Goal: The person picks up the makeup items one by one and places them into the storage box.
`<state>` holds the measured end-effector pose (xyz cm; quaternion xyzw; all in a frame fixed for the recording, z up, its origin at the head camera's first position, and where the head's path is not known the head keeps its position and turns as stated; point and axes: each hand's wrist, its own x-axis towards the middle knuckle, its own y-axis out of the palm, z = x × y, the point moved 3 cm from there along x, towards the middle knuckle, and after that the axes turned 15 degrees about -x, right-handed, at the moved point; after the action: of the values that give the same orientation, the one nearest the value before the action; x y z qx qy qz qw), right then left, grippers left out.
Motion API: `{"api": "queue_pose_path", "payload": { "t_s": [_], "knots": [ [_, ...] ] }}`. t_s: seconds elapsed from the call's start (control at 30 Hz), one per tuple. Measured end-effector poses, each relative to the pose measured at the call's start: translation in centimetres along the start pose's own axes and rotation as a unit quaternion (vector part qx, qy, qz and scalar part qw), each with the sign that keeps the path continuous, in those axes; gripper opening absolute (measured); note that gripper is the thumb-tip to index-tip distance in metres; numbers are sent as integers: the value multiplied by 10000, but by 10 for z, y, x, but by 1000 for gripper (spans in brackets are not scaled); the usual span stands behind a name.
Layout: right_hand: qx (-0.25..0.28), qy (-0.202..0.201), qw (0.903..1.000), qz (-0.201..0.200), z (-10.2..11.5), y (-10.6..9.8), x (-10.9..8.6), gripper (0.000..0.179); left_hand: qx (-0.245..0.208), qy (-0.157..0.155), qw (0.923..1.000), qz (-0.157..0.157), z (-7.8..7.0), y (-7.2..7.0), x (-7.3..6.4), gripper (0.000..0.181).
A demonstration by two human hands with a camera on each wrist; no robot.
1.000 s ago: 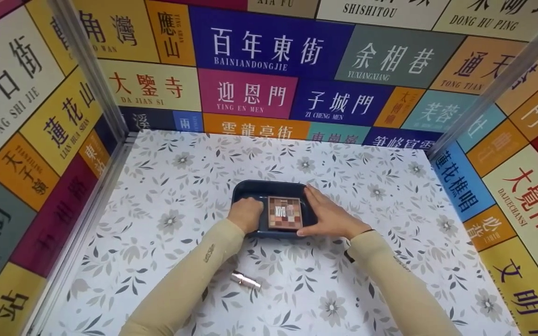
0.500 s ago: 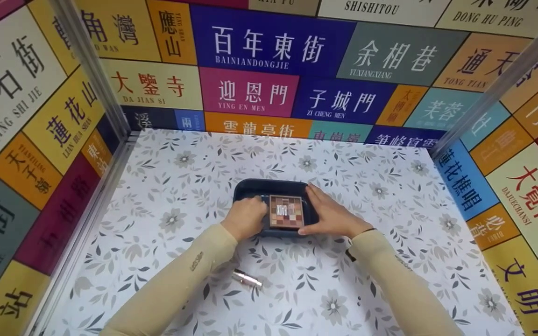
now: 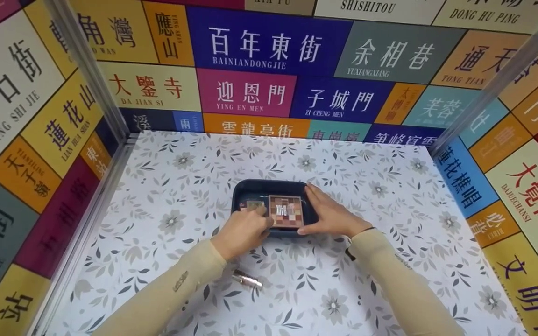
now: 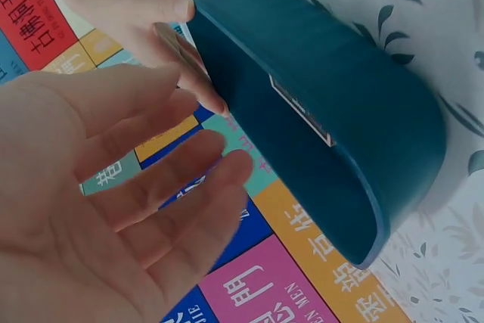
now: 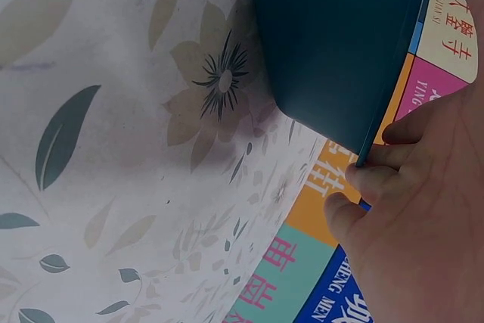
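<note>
A dark teal rectangular tub (image 3: 273,186) stands on the table. At its right side inside is a square makeup palette (image 3: 292,217) with a grid of brown and red pans. A small greenish flat item (image 3: 253,204) shows in the tub's left part, partly covered by the left hand. My left hand (image 3: 245,228) is over the tub's front left; the left wrist view shows its fingers (image 4: 219,179) loosely bent with nothing between them. My right hand (image 3: 332,217) holds the tub's right end, thumb at the front corner and fingers at the back rim.
A metallic pinkish lipstick-like tube (image 3: 248,279) lies in front of the tub, close to the left forearm. The floral-patterned table (image 3: 171,186) is enclosed by walls of coloured panels (image 3: 245,91) with Chinese lettering, with metal posts (image 3: 103,79) at the corners.
My left hand has drawn back from inside the tub toward its front edge, uncovering the small greenish item. The right hand stays on the tub, and the palette looks unmoved.
</note>
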<state>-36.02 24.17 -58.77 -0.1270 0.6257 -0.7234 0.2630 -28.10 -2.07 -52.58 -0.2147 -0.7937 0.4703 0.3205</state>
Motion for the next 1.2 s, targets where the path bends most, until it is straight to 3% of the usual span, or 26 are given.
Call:
{"api": "queue_pose_path", "payload": {
  "t_s": [0.17,0.33,0.57,0.77,0.97,1.2],
  "knots": [
    [-44,8,10000,31,0,-2,0,131,-79,167,9998,-98,-7,-2,-10,7],
    [-54,30,10000,21,0,-2,0,133,-126,135,9998,32,-13,2,-23,7],
    [-35,-5,10000,31,1,2,0,130,-386,279,9985,261,-16,22,-47,11],
    [-84,-7,10000,29,1,2,-1,131,-536,199,9974,442,-16,39,-65,11],
    [-198,64,9997,101,0,2,-1,136,-384,200,9964,729,-17,53,-74,13],
    [-129,12,9999,90,-1,1,0,126,-208,299,9954,884,-17,63,-80,6]
  ]
}}
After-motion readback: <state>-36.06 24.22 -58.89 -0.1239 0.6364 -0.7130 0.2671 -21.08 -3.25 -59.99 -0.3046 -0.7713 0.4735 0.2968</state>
